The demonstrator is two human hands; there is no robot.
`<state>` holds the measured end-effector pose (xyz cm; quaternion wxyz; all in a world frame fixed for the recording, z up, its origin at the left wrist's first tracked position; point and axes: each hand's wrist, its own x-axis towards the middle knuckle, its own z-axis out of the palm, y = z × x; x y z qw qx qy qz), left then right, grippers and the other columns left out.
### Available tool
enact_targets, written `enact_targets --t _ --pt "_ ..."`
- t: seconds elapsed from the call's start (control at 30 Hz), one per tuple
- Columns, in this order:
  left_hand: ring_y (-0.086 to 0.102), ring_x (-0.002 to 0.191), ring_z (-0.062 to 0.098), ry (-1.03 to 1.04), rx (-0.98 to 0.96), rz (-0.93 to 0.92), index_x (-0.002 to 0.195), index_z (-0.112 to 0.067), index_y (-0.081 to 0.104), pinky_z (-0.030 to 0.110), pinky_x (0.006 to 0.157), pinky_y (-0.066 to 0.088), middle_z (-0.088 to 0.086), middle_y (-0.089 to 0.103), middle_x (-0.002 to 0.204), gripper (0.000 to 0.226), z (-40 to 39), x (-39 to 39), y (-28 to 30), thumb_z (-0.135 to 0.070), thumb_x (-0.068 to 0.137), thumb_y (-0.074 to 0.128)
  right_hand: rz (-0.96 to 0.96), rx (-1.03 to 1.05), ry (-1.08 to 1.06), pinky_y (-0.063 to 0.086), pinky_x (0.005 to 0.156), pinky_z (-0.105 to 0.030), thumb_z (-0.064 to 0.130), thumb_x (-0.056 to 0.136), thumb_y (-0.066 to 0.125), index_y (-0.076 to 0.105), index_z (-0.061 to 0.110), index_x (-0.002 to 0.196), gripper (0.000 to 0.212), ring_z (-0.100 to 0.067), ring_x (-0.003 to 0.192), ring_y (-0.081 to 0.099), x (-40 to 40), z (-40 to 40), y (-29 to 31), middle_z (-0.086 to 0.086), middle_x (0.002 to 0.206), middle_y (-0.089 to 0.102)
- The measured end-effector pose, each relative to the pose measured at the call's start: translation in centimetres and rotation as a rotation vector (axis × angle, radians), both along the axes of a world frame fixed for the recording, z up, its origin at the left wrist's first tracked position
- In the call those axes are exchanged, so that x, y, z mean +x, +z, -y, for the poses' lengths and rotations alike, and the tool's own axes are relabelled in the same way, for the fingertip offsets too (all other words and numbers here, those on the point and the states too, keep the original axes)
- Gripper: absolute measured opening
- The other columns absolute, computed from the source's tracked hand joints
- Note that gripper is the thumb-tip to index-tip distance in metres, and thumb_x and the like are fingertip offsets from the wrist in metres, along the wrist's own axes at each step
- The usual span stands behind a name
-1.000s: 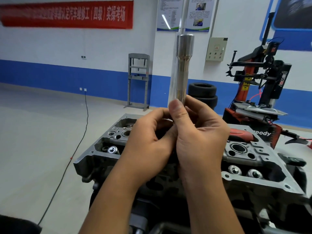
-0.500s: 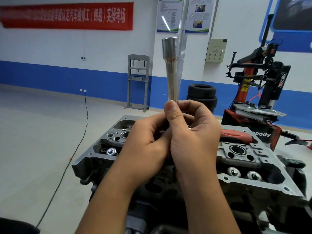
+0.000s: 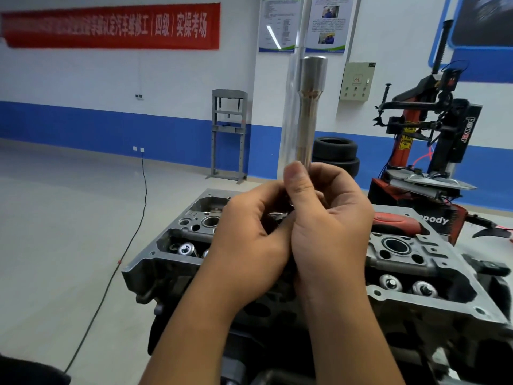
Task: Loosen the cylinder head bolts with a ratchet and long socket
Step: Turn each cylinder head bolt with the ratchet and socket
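Note:
Both hands are raised together over the grey cylinder head (image 3: 433, 262). My right hand (image 3: 330, 226) pinches the lower end of a long chrome socket (image 3: 309, 112), which stands upright with its wide end up. My left hand (image 3: 249, 243) closes around the ratchet's metal head (image 3: 277, 216), just visible between the two hands. The ratchet's red handle (image 3: 397, 223) sticks out to the right behind my right hand, above the cylinder head. Where the socket meets the ratchet is hidden by my fingers. Valve springs show in the head's open cavities.
A red and black tyre changer (image 3: 427, 140) stands behind the engine on the right. Two stacked tyres (image 3: 336, 154) and a grey press frame (image 3: 229, 134) are by the back wall. A black cable (image 3: 138, 207) runs across the floor on the left.
The socket tipped to the left half a second ago and now stands upright again, further right. Both hands kept their grip and shifted only slightly.

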<state>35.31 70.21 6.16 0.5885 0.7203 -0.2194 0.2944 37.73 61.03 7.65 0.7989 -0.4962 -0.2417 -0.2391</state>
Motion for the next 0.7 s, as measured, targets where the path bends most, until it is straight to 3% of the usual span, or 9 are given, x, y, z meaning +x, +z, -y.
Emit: enact_targets --t 0.1,0.27,0.33,0.43,0.5,0.57,0.63,0.7 --pt "0.075 0.106 0.014 0.017 -0.022 -0.010 0.124 -0.018 0.073 0.039 0.093 0.061 -0.003 0.079 0.109 0.025 0.02 0.24 0.07 -0.008 0.105 0.059 -0.023 0.018 0.022 0.056 0.068 -0.025 0.028 0.094 0.072 0.071 0.014 0.087 0.016 -0.012 0.071 0.070 0.02 0.01 0.12 0.003 0.075 0.072" --pt "0.077 0.078 0.015 0.123 -0.164 -0.031 0.104 -0.023 0.074 0.037 0.065 0.065 -0.003 0.079 0.090 0.012 0.21 0.32 -0.24 -0.014 0.094 0.075 -0.017 0.073 0.065 0.059 0.058 -0.027 0.027 0.084 0.078 0.067 0.006 0.098 0.027 -0.012 0.060 0.072 -0.39 -0.04 0.21 0.006 0.068 0.072" --pt "0.076 0.081 0.013 0.096 -0.140 -0.026 0.106 -0.025 0.075 0.037 0.069 0.065 -0.004 0.080 0.093 0.016 -0.02 0.37 -0.23 -0.013 0.095 0.074 -0.013 0.065 0.060 0.057 0.057 -0.023 0.019 0.088 0.079 0.066 0.006 0.095 0.020 -0.010 0.060 0.072 -0.39 0.08 0.19 0.006 0.067 0.072" --pt "0.076 0.102 0.014 -0.017 -0.010 -0.018 0.122 -0.020 0.073 0.037 0.089 0.063 -0.004 0.080 0.107 0.025 -0.16 0.25 0.06 -0.007 0.102 0.065 -0.028 0.009 0.024 0.058 0.066 -0.026 0.022 0.092 0.076 0.071 0.013 0.090 0.011 -0.012 0.070 0.073 -0.12 0.14 0.18 0.004 0.074 0.073" --pt "0.075 0.106 0.016 -0.008 -0.006 -0.016 0.126 -0.018 0.072 0.039 0.093 0.061 -0.003 0.079 0.109 0.028 -0.16 0.33 0.08 -0.004 0.103 0.063 -0.046 -0.005 0.041 0.061 0.072 -0.039 0.024 0.096 0.072 0.074 0.014 0.086 0.014 -0.016 0.076 0.072 0.00 0.13 0.14 0.000 0.078 0.073" --pt "0.077 0.098 0.017 0.024 -0.088 -0.027 0.122 -0.021 0.074 0.039 0.085 0.064 -0.001 0.080 0.103 0.029 -0.07 0.43 0.01 -0.003 0.100 0.067 -0.062 0.004 0.082 0.063 0.075 -0.053 0.024 0.097 0.070 0.075 0.013 0.085 0.017 -0.022 0.076 0.071 0.02 0.05 0.06 -0.005 0.080 0.072" --pt "0.079 0.089 0.016 0.065 -0.131 -0.024 0.115 -0.024 0.077 0.034 0.074 0.065 -0.002 0.081 0.095 0.027 0.18 0.37 -0.13 -0.005 0.096 0.073 -0.047 0.023 0.072 0.064 0.069 -0.043 0.023 0.089 0.080 0.074 0.016 0.088 0.010 -0.020 0.074 0.073 -0.09 0.00 0.07 -0.001 0.080 0.074" --pt "0.078 0.082 0.011 0.145 -0.141 0.021 0.105 -0.026 0.081 0.026 0.068 0.063 -0.008 0.081 0.089 0.023 0.37 0.31 -0.37 -0.008 0.092 0.077 -0.029 0.016 -0.004 0.062 0.068 -0.033 0.018 0.078 0.089 0.071 0.018 0.093 0.023 -0.019 0.075 0.074 -0.14 -0.06 0.06 -0.001 0.082 0.075"
